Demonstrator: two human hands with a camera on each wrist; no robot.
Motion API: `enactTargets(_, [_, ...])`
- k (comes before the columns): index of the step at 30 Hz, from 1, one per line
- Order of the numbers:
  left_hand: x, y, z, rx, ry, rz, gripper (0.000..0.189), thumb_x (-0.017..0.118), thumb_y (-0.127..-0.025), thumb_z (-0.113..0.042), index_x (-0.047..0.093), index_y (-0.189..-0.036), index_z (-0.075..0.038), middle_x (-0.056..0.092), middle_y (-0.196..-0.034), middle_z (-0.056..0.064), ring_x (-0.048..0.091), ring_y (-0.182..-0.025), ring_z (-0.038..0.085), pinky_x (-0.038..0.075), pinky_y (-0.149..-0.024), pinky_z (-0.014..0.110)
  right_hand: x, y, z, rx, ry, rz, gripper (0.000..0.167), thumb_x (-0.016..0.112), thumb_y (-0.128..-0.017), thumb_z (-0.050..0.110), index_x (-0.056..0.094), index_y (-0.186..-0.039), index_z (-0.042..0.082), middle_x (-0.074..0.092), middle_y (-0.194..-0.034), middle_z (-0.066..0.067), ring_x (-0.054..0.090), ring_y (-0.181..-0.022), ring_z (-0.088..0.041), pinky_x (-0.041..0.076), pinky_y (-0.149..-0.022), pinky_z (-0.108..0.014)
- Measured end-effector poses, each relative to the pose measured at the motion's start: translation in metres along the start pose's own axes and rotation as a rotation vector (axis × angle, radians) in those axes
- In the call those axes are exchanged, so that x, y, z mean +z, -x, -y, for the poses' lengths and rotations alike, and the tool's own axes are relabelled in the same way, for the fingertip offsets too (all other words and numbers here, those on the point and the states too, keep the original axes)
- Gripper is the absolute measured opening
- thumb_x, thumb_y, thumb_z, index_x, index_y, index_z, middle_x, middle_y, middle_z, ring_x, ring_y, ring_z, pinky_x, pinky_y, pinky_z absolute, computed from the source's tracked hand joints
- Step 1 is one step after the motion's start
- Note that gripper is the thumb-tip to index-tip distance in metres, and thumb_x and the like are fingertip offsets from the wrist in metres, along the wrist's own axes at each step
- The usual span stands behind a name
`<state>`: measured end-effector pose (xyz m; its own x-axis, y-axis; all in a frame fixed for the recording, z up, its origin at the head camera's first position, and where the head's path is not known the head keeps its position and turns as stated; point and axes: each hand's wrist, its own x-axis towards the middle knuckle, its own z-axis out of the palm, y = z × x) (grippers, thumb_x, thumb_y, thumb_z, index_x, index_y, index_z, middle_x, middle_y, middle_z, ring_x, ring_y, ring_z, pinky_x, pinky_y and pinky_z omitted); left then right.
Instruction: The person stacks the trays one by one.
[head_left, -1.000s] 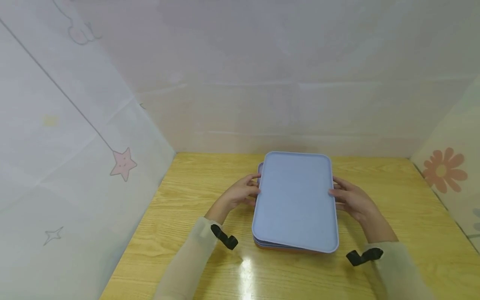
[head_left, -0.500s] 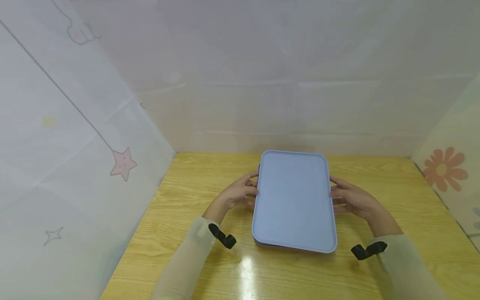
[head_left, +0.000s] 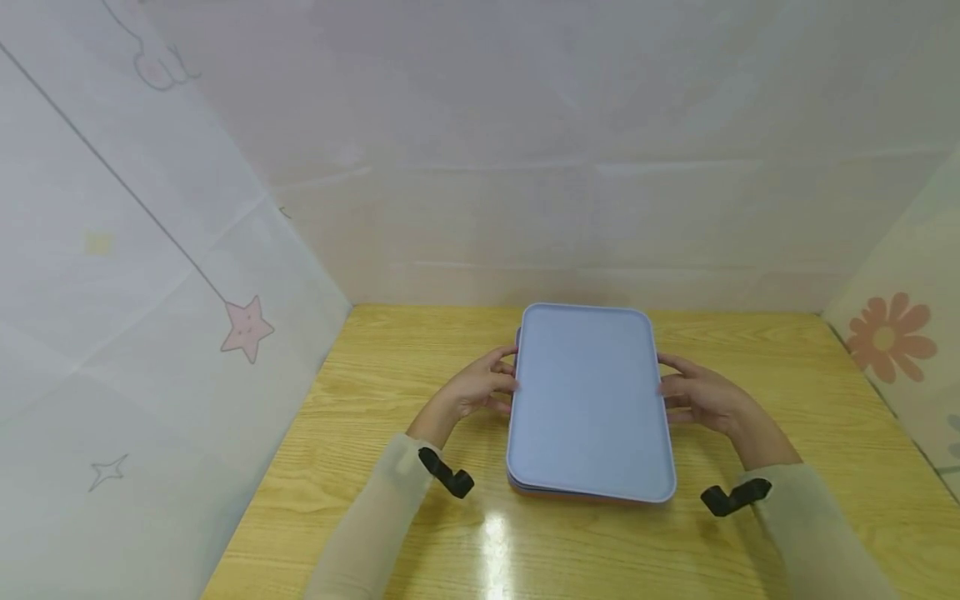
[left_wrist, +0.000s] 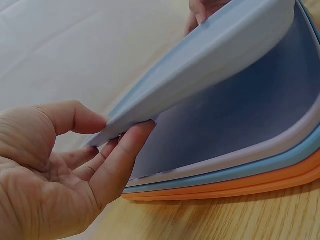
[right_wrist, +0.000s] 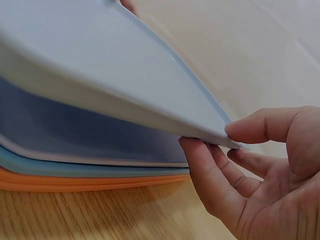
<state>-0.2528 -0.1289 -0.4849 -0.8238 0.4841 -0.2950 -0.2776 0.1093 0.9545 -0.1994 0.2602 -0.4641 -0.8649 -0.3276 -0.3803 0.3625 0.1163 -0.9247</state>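
A pale blue rectangular tray [head_left: 592,400] is held by its two long sides, just above a stack of trays. My left hand [head_left: 480,385] pinches its left rim, thumb on top and fingers underneath, as the left wrist view shows. On the opposite side my right hand [head_left: 703,400] pinches the right rim in the same way. Beneath, a gap separates it from a lavender tray [left_wrist: 225,120], which sits on a blue tray [left_wrist: 260,162] and orange trays [right_wrist: 75,184]. From the head view the held tray hides most of the stack.
The stack stands on a wood-grain table [head_left: 390,367]. A pale cloth wall [head_left: 480,167] rises behind the table, and patterned cloth with a star [head_left: 247,328] and a flower [head_left: 885,337] hangs at the sides.
The held tray has shifted slightly left and now covers more of the stack's left edge. Both hands keep their hold; the right hand has moved a little left with the tray.
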Motion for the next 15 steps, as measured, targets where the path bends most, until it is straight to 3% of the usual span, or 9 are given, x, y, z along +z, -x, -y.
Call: enactTargets(15, [-0.002, -0.006, 0.007, -0.038, 0.002, 0.002, 0.08, 0.063, -0.092, 0.001, 0.028, -0.16, -0.02, 0.052, -0.131, 0.02, 0.063, -0.103, 0.028, 0.063, -0.069, 0.035, -0.001, -0.014, -0.006, 0.045, 0.023, -0.041, 0.084, 0.061, -0.098, 0.01, 0.009, -0.164, 0.012, 0.06, -0.12, -0.009, 0.065, -0.103, -0.024, 0.06, -0.09, -0.042])
